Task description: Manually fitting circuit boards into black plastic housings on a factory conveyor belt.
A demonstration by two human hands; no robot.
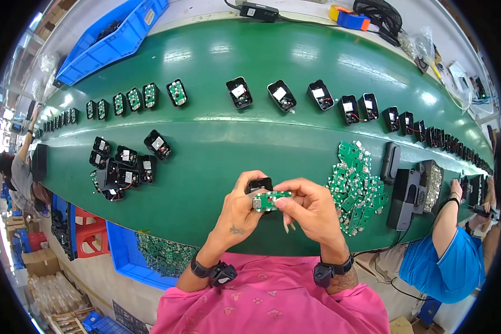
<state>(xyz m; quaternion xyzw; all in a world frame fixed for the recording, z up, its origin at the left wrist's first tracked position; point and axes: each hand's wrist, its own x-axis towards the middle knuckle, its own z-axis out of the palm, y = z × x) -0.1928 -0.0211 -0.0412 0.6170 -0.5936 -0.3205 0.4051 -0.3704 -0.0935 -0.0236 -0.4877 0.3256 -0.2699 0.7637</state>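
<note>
Near the front edge of the green table, my left hand (235,214) is closed around a small black plastic housing (258,184). Between the thumb and fingers of my right hand (312,209) is a small green circuit board (268,201), held over the housing. The board hides much of the housing, so I cannot tell whether the two touch. To the right of my hands lies a heap of loose green circuit boards (353,192). A cluster of open black housings (126,157) sits to the left.
Open black housings (239,93) stand in a long row across the table; several on the left hold green boards (177,93). A dark grey boxy device (404,199) stands right. Blue bins (106,47) lie far left and below the edge. A co-worker in blue (442,261) sits right.
</note>
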